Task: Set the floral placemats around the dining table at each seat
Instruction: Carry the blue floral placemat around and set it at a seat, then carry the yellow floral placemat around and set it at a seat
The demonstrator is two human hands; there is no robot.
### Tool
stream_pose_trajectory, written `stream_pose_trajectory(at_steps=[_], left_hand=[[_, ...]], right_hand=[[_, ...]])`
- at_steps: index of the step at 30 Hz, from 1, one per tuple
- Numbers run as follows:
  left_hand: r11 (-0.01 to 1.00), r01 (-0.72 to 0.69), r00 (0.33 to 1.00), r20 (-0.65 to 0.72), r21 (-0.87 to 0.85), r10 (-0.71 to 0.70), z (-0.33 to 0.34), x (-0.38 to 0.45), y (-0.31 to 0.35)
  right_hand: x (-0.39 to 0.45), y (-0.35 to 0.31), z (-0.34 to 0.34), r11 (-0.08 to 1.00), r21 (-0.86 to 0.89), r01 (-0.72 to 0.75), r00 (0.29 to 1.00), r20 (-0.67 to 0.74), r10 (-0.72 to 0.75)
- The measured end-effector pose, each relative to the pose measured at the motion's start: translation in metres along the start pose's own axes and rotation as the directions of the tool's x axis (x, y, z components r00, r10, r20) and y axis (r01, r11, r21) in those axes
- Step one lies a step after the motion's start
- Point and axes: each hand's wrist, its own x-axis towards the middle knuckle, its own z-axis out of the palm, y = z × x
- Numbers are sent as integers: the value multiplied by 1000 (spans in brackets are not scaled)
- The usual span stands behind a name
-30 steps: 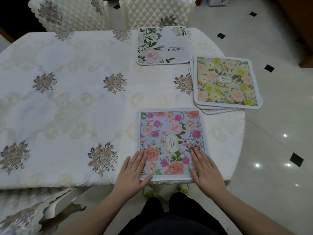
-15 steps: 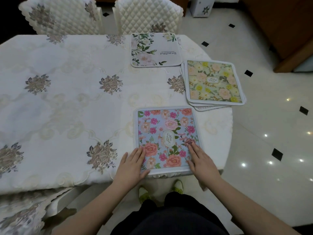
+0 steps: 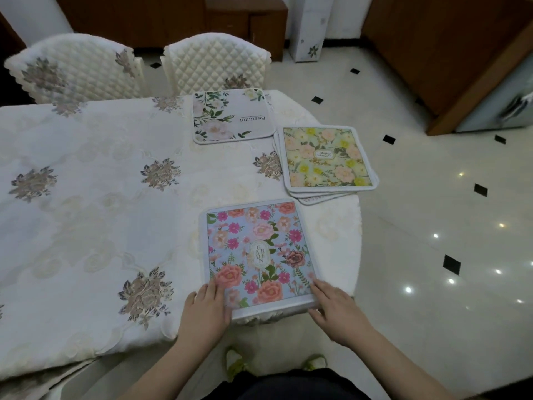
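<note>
Hands flat, fingers relaxed: left hand [image 3: 206,308], right hand [image 3: 336,308] pressing near corners of blue floral placemat [image 3: 259,255].

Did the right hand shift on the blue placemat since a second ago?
Yes. The right hand has slid back toward the person, off the flower print to the near right corner of the blue placemat, which stays put.

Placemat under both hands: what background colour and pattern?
Light blue placemat with pink and coral flowers, seen clearly in the head view.
</note>
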Motion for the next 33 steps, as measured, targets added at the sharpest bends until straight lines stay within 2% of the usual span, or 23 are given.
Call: stream_pose_trajectory(at_steps=[4,6,9,11,17,22,33], left_hand=[[995,-64,995,-84,-78,58,-29,21,17],[994,-59,997,-50,-91,55,-45,35,29],[997,-63,998,-5,-39,63,-60,52,59],[993,-113,994,-2,-31,113,-64,57,84],[975,-222,975,-10,-7,222,-70,66,175],[962,-269,963,-18,49,270,-74,75,232],[906,-393,899,-140,159,414,-101,130,277]], right_hand=[[-7,29,-10,998,7,-59,997,-41,59],[-14,45,-14,994,31,-104,992,-76,106],[-29,77,-14,989,37,-142,986,-78,145],[-41,94,-14,985,36,-168,982,-84,171],[-62,145,-24,971,117,-207,947,-227,229],[-73,175,-39,958,176,-226,928,-260,267],[-83,220,-67,911,248,-331,873,-287,395]])
